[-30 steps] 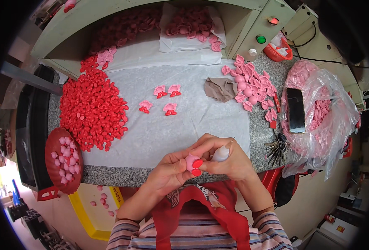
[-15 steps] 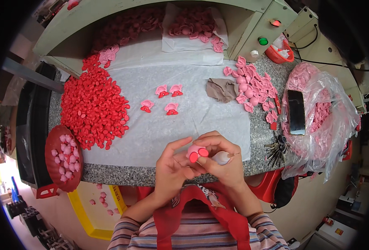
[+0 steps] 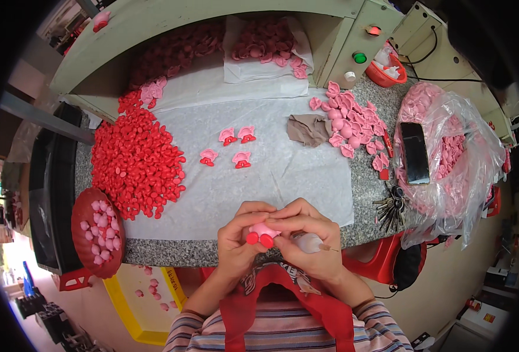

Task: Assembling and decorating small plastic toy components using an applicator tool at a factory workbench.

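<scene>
Just past the counter's front edge, my left hand [image 3: 236, 243] is closed around a small pink toy piece [image 3: 264, 232] with two red feet, which face me. My right hand [image 3: 318, 249] presses its fingers to the same piece from the other side. Tucked in that hand is a small white squeeze bottle [image 3: 308, 242] with a thin needle-like tip pointing right. On the white paper sheet [image 3: 230, 199] ahead lie several pink shell pieces [image 3: 242, 158] with red feet attached. The piece's far side is hidden by my fingers.
Red foot parts [image 3: 136, 167] are heaped at left, beside a red dish [image 3: 77, 234] of pink pieces. Pink shells [image 3: 356, 120] and a grey-brown cloth [image 3: 309, 130] lie at right. Farther right are keys [image 3: 392, 203] and a phone [image 3: 414, 154] on a plastic bag [image 3: 470, 193].
Both hands have closed in around the pink piece, and it has moved a little left and down. My left fingers, spread before, now wrap against it. The view has shifted slightly.
</scene>
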Motion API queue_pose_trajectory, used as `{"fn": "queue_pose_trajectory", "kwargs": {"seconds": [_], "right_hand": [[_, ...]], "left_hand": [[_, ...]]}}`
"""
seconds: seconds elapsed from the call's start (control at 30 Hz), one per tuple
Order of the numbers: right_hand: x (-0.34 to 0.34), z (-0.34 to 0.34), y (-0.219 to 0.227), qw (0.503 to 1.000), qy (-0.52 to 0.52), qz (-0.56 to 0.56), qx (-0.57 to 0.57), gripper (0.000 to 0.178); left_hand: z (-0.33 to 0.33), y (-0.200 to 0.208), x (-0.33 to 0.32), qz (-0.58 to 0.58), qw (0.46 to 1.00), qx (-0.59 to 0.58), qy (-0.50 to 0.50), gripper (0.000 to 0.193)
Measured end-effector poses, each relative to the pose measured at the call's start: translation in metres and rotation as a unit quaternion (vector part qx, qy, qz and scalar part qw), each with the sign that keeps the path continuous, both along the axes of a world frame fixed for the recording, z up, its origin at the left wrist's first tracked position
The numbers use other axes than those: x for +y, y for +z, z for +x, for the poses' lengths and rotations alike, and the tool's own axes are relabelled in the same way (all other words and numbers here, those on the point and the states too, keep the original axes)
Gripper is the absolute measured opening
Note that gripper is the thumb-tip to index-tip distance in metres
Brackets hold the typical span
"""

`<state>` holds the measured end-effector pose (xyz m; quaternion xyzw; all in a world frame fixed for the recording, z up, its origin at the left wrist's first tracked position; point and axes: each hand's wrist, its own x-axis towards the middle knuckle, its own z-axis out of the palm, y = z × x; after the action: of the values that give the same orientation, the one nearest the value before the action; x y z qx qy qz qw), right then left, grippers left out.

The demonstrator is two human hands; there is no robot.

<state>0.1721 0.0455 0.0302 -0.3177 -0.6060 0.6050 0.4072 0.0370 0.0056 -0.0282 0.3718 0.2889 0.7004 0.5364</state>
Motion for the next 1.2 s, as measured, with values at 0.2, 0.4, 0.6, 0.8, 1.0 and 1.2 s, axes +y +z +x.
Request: {"fn": "queue_pose_trajectory", "kwargs": {"seconds": [0.2,0.4,0.6,0.8,1.0,1.2], "right_hand": [[-0.002,-0.003,-0.001,1.0,-0.013,0.014,0.015,0.027],[-0.004,-0.006,0.0,0.998,-0.036,0.044,0.02,0.024],[-0.005,-0.006,-0.012,0.997,-0.048,-0.02,0.054,0.019],[0.009,0.006,-0.03,0.982,-0.011,-0.126,0.139,0.022],[0.01,0.005,-0.035,0.984,0.012,-0.071,0.161,0.027],[0.007,0.002,-0.013,0.991,0.014,-0.097,0.09,0.043]], "left_hand": [[0.0,0.004,-0.003,0.032,0.999,0.011,0.015,0.033],[0.002,0.003,-0.006,0.02,0.998,0.026,0.056,0.026],[0.002,0.007,-0.001,-0.002,0.999,-0.011,0.035,0.022],[0.006,0.026,0.004,-0.093,0.992,0.082,0.031,0.026],[0.0,0.028,0.007,-0.018,0.994,0.107,-0.009,0.038],[0.005,0.018,0.0,0.0,0.99,0.125,0.073,0.045]]}}
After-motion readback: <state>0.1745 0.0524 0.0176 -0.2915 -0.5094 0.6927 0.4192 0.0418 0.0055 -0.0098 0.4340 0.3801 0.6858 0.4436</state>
